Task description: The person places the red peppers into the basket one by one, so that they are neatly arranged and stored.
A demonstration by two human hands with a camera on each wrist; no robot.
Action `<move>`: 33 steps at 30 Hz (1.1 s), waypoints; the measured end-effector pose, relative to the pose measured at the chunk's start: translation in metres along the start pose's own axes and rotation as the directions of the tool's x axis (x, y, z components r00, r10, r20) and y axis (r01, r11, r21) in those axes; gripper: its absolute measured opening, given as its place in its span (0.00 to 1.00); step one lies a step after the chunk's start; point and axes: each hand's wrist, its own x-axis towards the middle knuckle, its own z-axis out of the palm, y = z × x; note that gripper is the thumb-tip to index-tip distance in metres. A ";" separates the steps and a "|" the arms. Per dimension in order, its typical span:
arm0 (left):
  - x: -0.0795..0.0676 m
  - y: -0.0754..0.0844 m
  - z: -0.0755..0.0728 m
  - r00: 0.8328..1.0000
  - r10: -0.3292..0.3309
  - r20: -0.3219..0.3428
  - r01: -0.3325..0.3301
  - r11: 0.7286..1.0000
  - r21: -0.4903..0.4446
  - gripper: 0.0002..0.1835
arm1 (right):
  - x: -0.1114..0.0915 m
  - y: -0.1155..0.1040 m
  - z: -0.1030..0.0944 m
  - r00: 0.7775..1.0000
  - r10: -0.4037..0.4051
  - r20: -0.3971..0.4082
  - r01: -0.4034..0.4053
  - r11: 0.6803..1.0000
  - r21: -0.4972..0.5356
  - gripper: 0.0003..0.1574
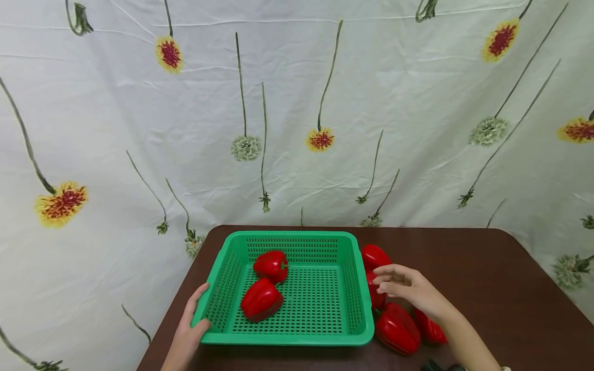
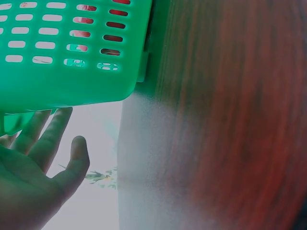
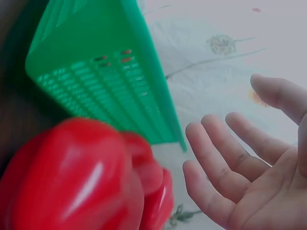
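Observation:
A green plastic basket (image 1: 320,340) with slotted walls sits on the table, two red bell peppers (image 1: 262,300) lying inside toward its left. My left hand (image 1: 187,319) rests against the basket's left side near the front corner, fingers mostly straight. In the left wrist view its fingertips (image 2: 64,115) meet the basket edge. Over the red peppers (image 1: 398,330) beside the basket's right wall hovers my right hand (image 1: 413,288), holding nothing. The right wrist view shows its palm and spread, slightly bent fingers (image 3: 230,158), apart from a large red pepper (image 3: 76,177).
Dark brown wooden table (image 1: 482,288) extends to the right of the peppers. Behind it hangs a white cloth (image 1: 287,123) printed with flowers. Several red peppers sit close together along the basket's right wall, one behind my right forearm.

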 end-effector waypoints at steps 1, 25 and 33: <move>0.000 0.000 0.000 1.000 0.003 -0.001 -0.003 1.000 0.001 0.44 | -0.002 0.002 -0.002 1.000 -0.001 -0.010 0.001 1.000 -0.012 0.27; 0.002 0.000 -0.001 1.000 -0.001 -0.006 0.001 1.000 0.002 0.44 | -0.071 0.053 -0.073 0.952 0.012 -0.306 -0.012 1.000 0.003 0.18; 0.002 -0.002 -0.001 1.000 0.002 0.009 -0.002 1.000 0.006 0.44 | -0.077 0.067 -0.073 0.909 0.081 -0.409 -0.110 0.993 -0.048 0.17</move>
